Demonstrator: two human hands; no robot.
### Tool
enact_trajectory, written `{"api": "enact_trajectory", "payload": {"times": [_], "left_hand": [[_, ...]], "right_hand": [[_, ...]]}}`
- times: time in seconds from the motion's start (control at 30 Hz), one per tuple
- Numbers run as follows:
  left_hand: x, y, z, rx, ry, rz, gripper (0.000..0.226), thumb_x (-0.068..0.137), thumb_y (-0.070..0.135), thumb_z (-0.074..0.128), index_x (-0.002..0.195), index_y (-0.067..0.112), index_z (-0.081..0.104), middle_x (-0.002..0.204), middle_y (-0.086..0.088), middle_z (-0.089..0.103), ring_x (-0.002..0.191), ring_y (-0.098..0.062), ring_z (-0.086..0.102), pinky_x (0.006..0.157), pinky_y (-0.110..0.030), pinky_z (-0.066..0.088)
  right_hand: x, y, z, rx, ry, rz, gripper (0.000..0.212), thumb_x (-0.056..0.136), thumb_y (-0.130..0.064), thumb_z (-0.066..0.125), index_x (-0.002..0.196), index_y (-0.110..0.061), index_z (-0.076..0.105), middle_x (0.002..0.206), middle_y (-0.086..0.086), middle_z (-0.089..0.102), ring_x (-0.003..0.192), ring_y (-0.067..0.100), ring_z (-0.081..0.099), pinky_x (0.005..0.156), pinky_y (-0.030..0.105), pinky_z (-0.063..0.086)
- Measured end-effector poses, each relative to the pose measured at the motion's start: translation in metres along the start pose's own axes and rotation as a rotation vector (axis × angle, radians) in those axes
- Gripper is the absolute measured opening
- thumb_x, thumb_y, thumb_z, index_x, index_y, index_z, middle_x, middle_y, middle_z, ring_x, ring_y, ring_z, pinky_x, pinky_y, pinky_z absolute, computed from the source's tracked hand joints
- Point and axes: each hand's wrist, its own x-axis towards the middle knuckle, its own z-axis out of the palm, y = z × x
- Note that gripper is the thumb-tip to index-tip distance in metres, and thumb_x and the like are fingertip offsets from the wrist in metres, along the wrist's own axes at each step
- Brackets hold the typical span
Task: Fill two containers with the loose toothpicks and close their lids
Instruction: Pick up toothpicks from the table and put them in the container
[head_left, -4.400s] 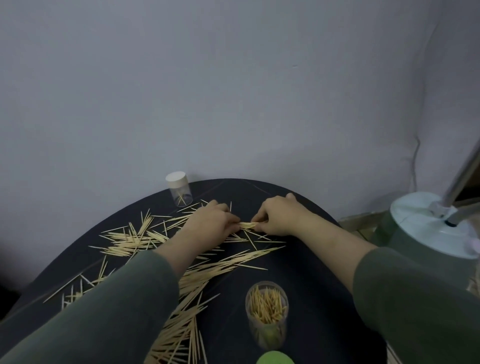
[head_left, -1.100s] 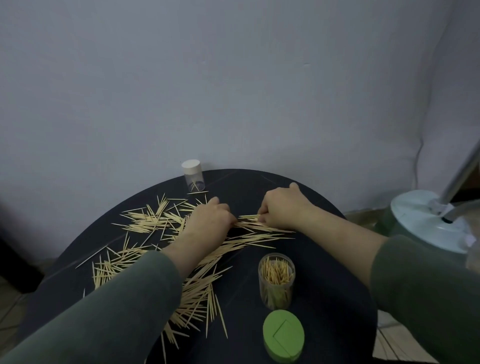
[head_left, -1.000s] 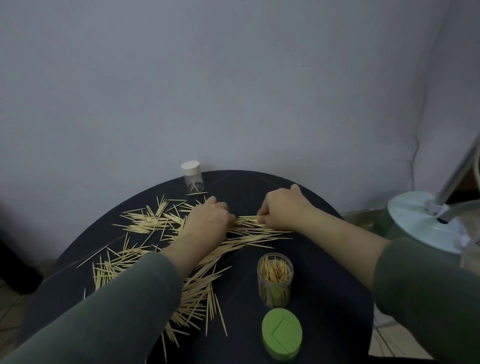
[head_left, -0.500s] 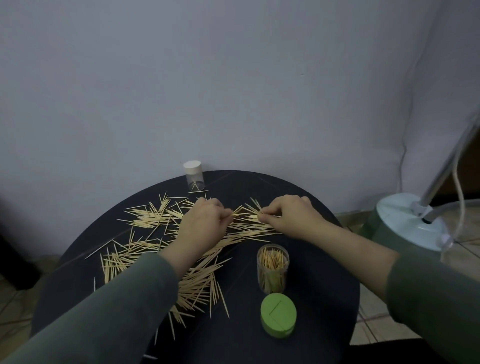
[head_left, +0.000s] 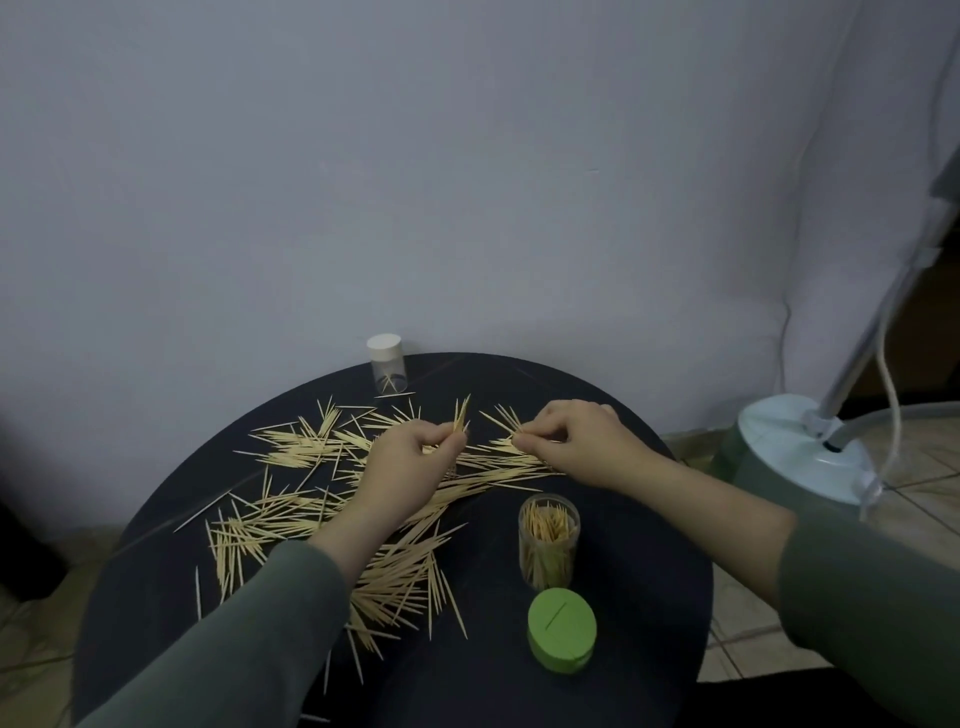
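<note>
Left hand (head_left: 410, 462) has lifted a toothpick bundle (head_left: 460, 415) — right hand (head_left: 571, 441) pinches loose toothpicks (head_left: 504, 457).

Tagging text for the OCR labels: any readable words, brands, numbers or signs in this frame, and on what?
None: no readable text anywhere in the frame.
Green lid: only a thin slit line on top, no lettering.
Open clear container of toothpicks: no label visible.
Small white-capped container at the table's far edge: no print visible.
Pale round appliance base on the floor: no brand or markings legible.
</note>
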Motion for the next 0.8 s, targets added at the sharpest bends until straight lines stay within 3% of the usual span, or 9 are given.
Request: {"api": "enact_trajectory", "payload": {"times": [0.1,0.17,0.27,0.4,0.5,0.57,0.67,0.8], "left_hand": [[-0.006,0.014,-0.004,-0.190,-0.052,-0.029,0.020,0.090,0.037,0.063,0.097,0.024,0.075,0.097,0.020,0.066,0.097,0.000,0.058,0.086,-0.030,0.047],[-0.010,0.022,-0.005,-0.302,-0.097,-0.062,0.016,0.089,0.037,0.064,0.091,0.026,0.076,0.097,0.025,0.065,0.099,0.005,0.055,0.092,-0.034,0.045],[-0.018,0.031,-0.008,-0.410,-0.148,-0.084,0.016,0.089,0.034,0.064,0.100,0.028,0.075,0.096,0.026,0.066,0.101,0.008,0.053,0.095,-0.034,0.042],[-0.030,0.039,-0.010,-0.500,-0.196,-0.085,0.019,0.090,0.030,0.063,0.105,0.024,0.074,0.097,0.021,0.070,0.086,0.010,0.056,0.084,-0.026,0.043],[-0.038,0.042,-0.008,-0.496,-0.231,-0.050,0.019,0.091,0.027,0.061,0.105,0.022,0.074,0.084,0.021,0.072,0.073,0.017,0.058,0.073,-0.018,0.042],[-0.043,0.042,-0.005,-0.481,-0.258,-0.038,0.020,0.091,0.026,0.061,0.105,0.021,0.074,0.076,0.018,0.071,0.067,0.013,0.059,0.066,-0.013,0.043],[-0.047,0.041,-0.004,-0.509,-0.294,-0.037,0.019,0.089,0.030,0.063,0.103,0.025,0.076,0.067,-0.002,0.057,0.056,-0.007,0.045,0.057,-0.021,0.034],[-0.048,0.039,-0.002,-0.559,-0.298,-0.046,0.019,0.089,0.028,0.064,0.103,0.024,0.076,0.061,-0.002,0.045,0.054,-0.008,0.036,0.053,-0.023,0.029]], "right_hand": [[-0.001,-0.001,-0.004,0.187,0.035,-0.007,0.032,0.087,-0.049,0.061,0.108,-0.028,0.073,0.103,-0.017,0.063,0.103,0.007,0.056,0.098,0.042,0.044],[-0.006,-0.005,-0.009,0.307,0.034,-0.039,0.030,0.088,-0.041,0.064,0.110,-0.022,0.073,0.098,-0.018,0.064,0.095,0.001,0.058,0.085,0.027,0.047],[-0.014,-0.010,-0.017,0.418,0.035,-0.103,0.026,0.088,-0.032,0.065,0.108,-0.018,0.073,0.091,-0.017,0.066,0.087,-0.006,0.060,0.074,0.011,0.044],[-0.024,-0.016,-0.023,0.497,-0.033,-0.196,0.022,0.081,-0.035,0.067,0.095,-0.020,0.075,0.085,-0.007,0.071,0.079,-0.001,0.063,0.071,0.016,0.048],[-0.030,-0.016,-0.026,0.554,-0.100,-0.247,0.027,0.076,-0.036,0.067,0.094,-0.018,0.076,0.083,-0.006,0.072,0.080,0.004,0.065,0.073,0.020,0.051],[-0.033,-0.014,-0.027,0.566,-0.132,-0.255,0.024,0.076,-0.036,0.069,0.093,-0.020,0.076,0.083,-0.006,0.073,0.081,0.005,0.066,0.075,0.022,0.051],[-0.034,-0.010,-0.028,0.560,-0.137,-0.259,0.022,0.076,-0.036,0.069,0.093,-0.024,0.076,0.090,0.001,0.075,0.088,0.013,0.069,0.081,0.032,0.055],[-0.033,-0.006,-0.034,0.616,-0.148,-0.225,0.021,0.074,-0.037,0.069,0.091,-0.027,0.075,0.092,0.001,0.076,0.091,0.018,0.069,0.086,0.036,0.054]]}}
